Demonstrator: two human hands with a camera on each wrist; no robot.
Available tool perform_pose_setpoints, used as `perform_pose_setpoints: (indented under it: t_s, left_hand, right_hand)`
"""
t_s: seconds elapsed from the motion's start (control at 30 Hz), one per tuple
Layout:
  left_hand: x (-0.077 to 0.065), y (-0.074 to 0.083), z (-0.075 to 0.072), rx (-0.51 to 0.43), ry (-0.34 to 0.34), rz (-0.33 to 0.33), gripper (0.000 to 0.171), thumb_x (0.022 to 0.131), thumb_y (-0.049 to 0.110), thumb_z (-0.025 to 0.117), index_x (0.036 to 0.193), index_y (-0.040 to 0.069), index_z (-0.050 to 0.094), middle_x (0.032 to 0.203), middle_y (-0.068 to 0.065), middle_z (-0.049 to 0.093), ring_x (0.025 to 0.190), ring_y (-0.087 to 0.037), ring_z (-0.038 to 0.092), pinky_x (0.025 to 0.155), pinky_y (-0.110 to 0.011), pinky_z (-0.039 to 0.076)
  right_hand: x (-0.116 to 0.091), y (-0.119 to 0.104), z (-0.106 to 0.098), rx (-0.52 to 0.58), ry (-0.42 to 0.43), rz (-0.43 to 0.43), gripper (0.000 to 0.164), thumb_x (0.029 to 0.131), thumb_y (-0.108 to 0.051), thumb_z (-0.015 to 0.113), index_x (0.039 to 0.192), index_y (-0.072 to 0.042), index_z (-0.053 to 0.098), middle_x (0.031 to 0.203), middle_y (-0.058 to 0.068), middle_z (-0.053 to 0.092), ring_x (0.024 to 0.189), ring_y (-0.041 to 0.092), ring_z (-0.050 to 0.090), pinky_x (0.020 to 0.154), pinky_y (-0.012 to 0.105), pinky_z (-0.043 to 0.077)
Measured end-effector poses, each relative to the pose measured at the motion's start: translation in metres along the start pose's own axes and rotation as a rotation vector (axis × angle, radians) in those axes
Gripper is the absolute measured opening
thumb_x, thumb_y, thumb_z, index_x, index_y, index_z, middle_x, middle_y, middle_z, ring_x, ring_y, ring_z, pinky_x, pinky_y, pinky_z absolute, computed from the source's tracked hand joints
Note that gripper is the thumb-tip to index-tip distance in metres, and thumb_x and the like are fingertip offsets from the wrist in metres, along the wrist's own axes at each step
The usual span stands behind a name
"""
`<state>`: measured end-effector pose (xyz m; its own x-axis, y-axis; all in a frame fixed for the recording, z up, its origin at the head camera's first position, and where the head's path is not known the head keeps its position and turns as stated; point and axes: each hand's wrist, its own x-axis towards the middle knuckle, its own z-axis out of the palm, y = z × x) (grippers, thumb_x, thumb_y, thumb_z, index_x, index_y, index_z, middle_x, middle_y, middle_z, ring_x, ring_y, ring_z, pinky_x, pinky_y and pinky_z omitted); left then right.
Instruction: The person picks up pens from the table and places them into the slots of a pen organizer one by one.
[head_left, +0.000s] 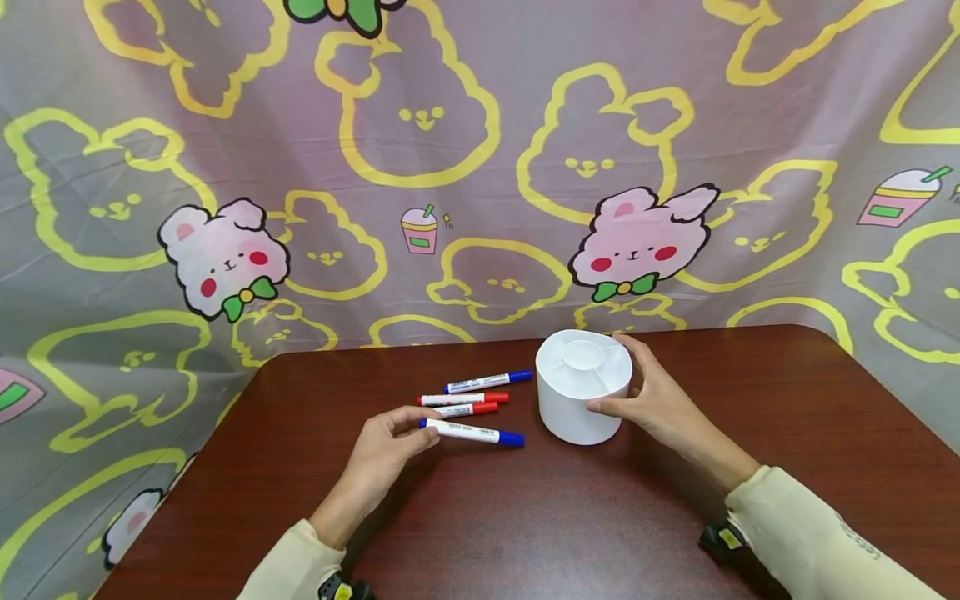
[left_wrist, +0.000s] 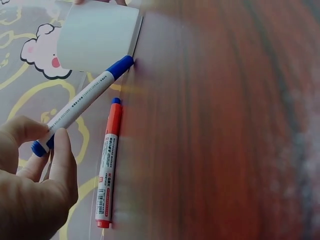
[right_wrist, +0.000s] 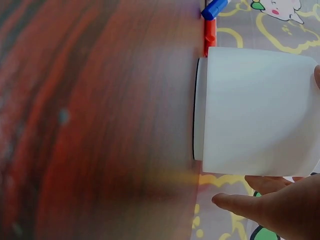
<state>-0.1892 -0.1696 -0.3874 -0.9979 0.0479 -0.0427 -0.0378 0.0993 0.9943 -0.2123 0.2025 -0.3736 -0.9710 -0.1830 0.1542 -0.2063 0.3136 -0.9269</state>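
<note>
With thumb and fingers, my left hand pinches one end of a white marker with blue ends. In the left wrist view the held marker slants upward from the fingertips, its blue cap overlapping the base of the white pen holder. That pen holder stands upright at right of centre, with dividers around a round middle compartment. My right hand grips its right side, thumb on the front and fingers around the back. In the right wrist view the smooth wall of the holder fills the middle.
Behind the left hand lie two red-capped markers side by side, and another blue-capped marker farther back. The dark wooden table ends at a patterned curtain close behind the holder.
</note>
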Motion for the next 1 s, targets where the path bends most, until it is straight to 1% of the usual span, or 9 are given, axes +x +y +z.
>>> perform_pose_setpoints:
  t_s: [0.23,0.3,0.47,0.53,0.6,0.73,0.8,0.87,1.0]
  left_hand:
    - [0.0,0.003,0.001,-0.033,0.016,0.001,0.029,0.091,-0.007,0.07,0.12,-0.013,0.069,0.099,-0.004,0.072,0.086,-0.007,0.071,0.083,-0.021,0.061]
    - [0.0,0.003,0.001,-0.054,0.016,0.006,0.031,0.092,-0.007,0.07,0.121,-0.015,0.068,0.1,-0.005,0.072,0.087,-0.007,0.071,0.084,-0.022,0.061]
    - [0.002,0.006,0.001,-0.121,0.016,0.005,0.033,0.093,-0.011,0.068,0.125,-0.018,0.063,0.104,-0.008,0.069,0.089,-0.01,0.072,0.09,-0.032,0.062]
    - [0.003,0.008,0.0,-0.133,0.018,0.003,0.034,0.093,-0.011,0.068,0.126,-0.017,0.062,0.104,-0.008,0.068,0.091,-0.012,0.072,0.092,-0.036,0.062]
    - [0.004,0.011,-0.001,-0.152,0.014,0.014,0.036,0.094,-0.011,0.068,0.128,-0.017,0.061,0.104,-0.008,0.068,0.093,-0.013,0.072,0.095,-0.039,0.061]
    - [0.007,0.018,-0.002,-0.22,0.015,0.056,0.033,0.096,-0.011,0.066,0.128,-0.016,0.061,0.103,-0.007,0.069,0.095,-0.014,0.072,0.094,-0.037,0.061]
    - [0.009,0.023,-0.002,-0.261,0.026,0.085,0.029,0.096,-0.011,0.065,0.125,-0.012,0.064,0.102,-0.006,0.07,0.095,-0.013,0.072,0.092,-0.035,0.062]
    - [0.011,0.029,-0.002,-0.306,0.041,0.118,0.024,0.096,-0.013,0.064,0.118,-0.004,0.07,0.1,-0.005,0.071,0.093,-0.012,0.072,0.09,-0.033,0.062]
    - [0.015,0.043,0.002,-0.356,0.06,0.186,0.028,0.097,-0.013,0.063,0.109,0.009,0.076,0.1,-0.002,0.072,0.093,-0.011,0.072,0.09,-0.032,0.062]
  right_hand:
    - [0.0,0.001,-0.001,-0.02,0.002,0.01,0.108,0.085,-0.018,0.089,0.164,-0.004,0.016,0.16,0.02,0.036,0.133,0.041,0.055,0.098,0.022,0.048]
    - [-0.001,0.001,-0.002,-0.023,0.0,0.012,0.108,0.085,-0.019,0.088,0.164,-0.004,0.015,0.16,0.02,0.036,0.133,0.041,0.055,0.1,0.027,0.048]
    - [0.0,0.001,-0.002,-0.039,0.001,0.013,0.109,0.085,-0.02,0.089,0.164,-0.004,0.016,0.161,0.02,0.036,0.136,0.04,0.051,0.107,0.043,0.046]
    - [0.0,0.0,-0.002,-0.043,0.003,0.014,0.109,0.085,-0.021,0.089,0.164,-0.004,0.016,0.161,0.019,0.036,0.137,0.04,0.049,0.109,0.046,0.045]
    - [0.0,0.0,-0.002,-0.045,0.002,0.011,0.108,0.085,-0.021,0.089,0.164,-0.004,0.016,0.161,0.019,0.036,0.137,0.04,0.049,0.109,0.045,0.045]
    - [0.0,0.0,-0.002,-0.043,0.001,0.01,0.108,0.085,-0.021,0.089,0.164,-0.004,0.017,0.161,0.019,0.036,0.138,0.039,0.048,0.109,0.044,0.044]
    - [0.0,-0.001,-0.001,-0.043,0.002,0.008,0.108,0.085,-0.02,0.089,0.163,-0.004,0.017,0.16,0.019,0.037,0.137,0.039,0.049,0.108,0.042,0.044]
    - [0.0,-0.001,-0.002,-0.041,0.001,0.008,0.107,0.085,-0.02,0.089,0.163,-0.004,0.017,0.16,0.019,0.037,0.137,0.039,0.05,0.107,0.037,0.045]
    - [0.0,0.0,-0.002,-0.04,0.0,0.004,0.107,0.085,-0.02,0.089,0.163,-0.004,0.017,0.159,0.019,0.038,0.136,0.039,0.051,0.101,0.023,0.046]
